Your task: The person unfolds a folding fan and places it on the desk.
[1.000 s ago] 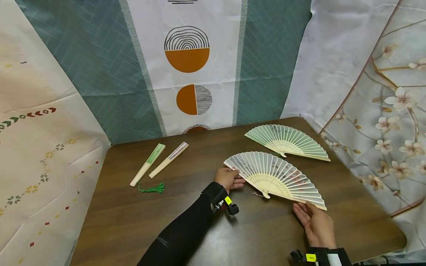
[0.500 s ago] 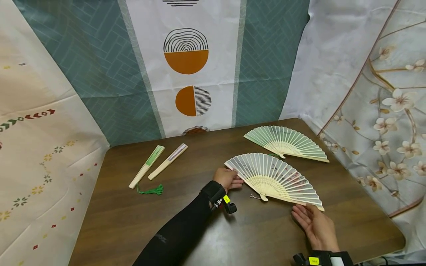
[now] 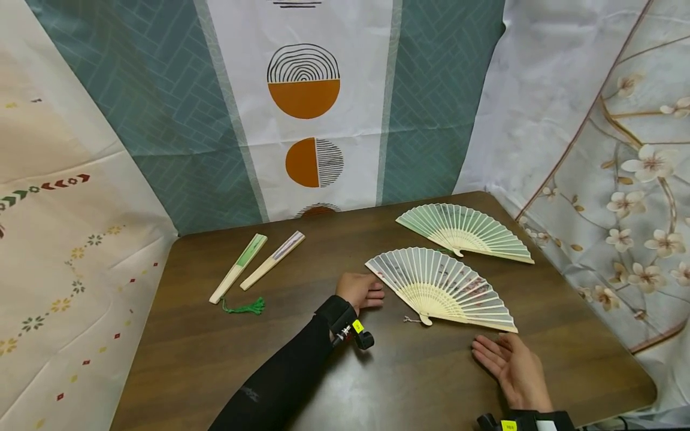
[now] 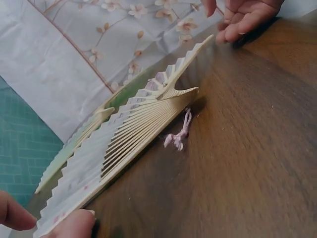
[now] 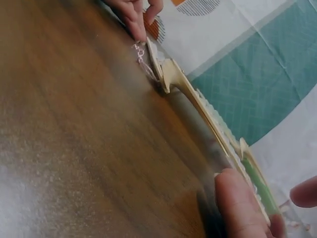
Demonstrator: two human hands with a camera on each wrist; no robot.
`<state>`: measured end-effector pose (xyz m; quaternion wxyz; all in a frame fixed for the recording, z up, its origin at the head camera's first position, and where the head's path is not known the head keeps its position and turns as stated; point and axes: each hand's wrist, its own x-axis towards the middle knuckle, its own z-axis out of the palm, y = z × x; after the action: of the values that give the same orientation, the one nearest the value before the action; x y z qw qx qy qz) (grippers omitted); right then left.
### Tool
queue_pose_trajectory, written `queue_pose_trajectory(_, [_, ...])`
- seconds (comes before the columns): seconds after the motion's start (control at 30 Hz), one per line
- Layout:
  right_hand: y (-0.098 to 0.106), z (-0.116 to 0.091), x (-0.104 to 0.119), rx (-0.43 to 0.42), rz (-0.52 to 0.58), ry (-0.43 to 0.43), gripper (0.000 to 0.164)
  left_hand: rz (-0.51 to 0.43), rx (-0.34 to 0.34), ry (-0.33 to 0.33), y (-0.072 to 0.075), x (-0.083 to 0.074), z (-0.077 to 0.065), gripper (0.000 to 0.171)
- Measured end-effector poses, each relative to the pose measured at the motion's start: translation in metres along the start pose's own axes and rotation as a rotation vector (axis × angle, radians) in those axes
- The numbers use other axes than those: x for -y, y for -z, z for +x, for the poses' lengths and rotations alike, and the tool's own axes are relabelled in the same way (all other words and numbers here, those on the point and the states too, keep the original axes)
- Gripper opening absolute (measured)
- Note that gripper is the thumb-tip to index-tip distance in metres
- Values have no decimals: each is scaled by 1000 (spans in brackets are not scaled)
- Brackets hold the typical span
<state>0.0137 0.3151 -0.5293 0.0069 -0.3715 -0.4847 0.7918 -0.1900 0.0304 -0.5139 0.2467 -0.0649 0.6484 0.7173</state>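
Note:
A white folding fan [image 3: 439, 290] with cream ribs and a faint printed pattern lies spread on the brown table [image 3: 399, 383]. My left hand [image 3: 360, 290] is beside the fan's left end, its fingers relaxed. Just in front of the right end, my right hand [image 3: 512, 368] rests palm up with loosely bent fingers. Neither hand grips anything. In the left wrist view, a pale pink cord [image 4: 179, 133] trails from the fan's pivot. Behind the white fan, a green folding fan [image 3: 463, 230] is also spread out.
Two folded fans lie at the left, one green [image 3: 238, 268] and one with a pale purplish strip [image 3: 273, 261]. A green tassel [image 3: 253, 306] lies by the folded green fan. Patterned cloths [image 3: 431, 108] hang behind the table and along its sides.
Both hands have let go of the white fan. The left hand has drawn back leftward from its end, and the fan's right end now lies apart from the right fingers.

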Motion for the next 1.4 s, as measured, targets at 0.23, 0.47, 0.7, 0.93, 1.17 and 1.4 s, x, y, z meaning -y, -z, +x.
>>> queue_pose_trajectory(0.23, [-16, -7, -3, -17, -166, 53, 23, 55, -41, -50, 30, -10, -9, 45])
queue_pose_trajectory(0.47, [-67, -8, 15, 49, -221, 251, 23, 405, -286, -323, 96, -33, 43, 40])
queue_pose_trajectory(0.7, [-182, 14, 9, 254, -274, 428, 16, 984, -420, -373, 177, -31, 116, 49])
queue_pose_trajectory(0.93, [-280, 48, -24, 364, -411, 433, 39, 1278, -340, -191, 181, -39, 113, 70])
queue_pose_trajectory(1.17, [-303, 64, -51, 365, -431, 384, 41, 1424, -328, -224, 182, -15, 112, 31])
queue_pose_trajectory(1.4, [-315, 73, -57, 349, -379, 372, 41, 1534, -459, -432, 192, -3, 115, 9])
